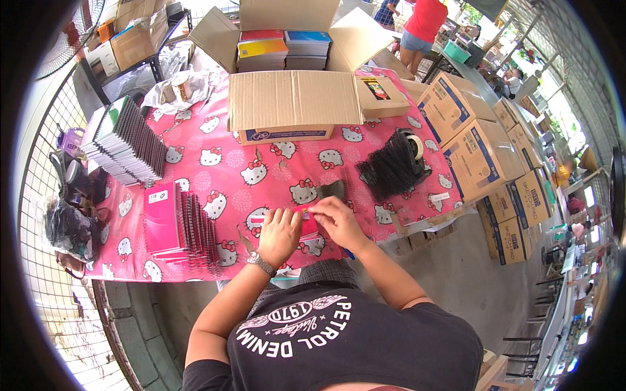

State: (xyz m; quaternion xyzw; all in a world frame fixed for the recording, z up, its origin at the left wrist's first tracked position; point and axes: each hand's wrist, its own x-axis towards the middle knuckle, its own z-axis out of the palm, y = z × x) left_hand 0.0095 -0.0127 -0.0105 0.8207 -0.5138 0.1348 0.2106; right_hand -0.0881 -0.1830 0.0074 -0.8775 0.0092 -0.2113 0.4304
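At the table's near edge, both hands are at a pink notebook (308, 231), which they partly cover. My left hand (280, 234), with a watch on its wrist, presses on its left side with the fingers bent together. At its upper right edge, my right hand (340, 225) pinches with thumb and forefinger; any small piece there is hidden. To the left stands a stack of pink spiral notebooks (164, 221). Black binding coils (389, 167) lie in a pile to the right, beside a tape roll (415, 147). Something dark (331, 189) lies just beyond my right hand.
An open carton (293, 98) with stacked notebooks stands at the far middle of the pink patterned tablecloth (222, 176). A tall stack of spiral notebooks (124, 144) is at left, near plastic-wrapped items (70, 221). Cartons (479, 156) are piled at right. A person in red (425, 23) stands beyond.
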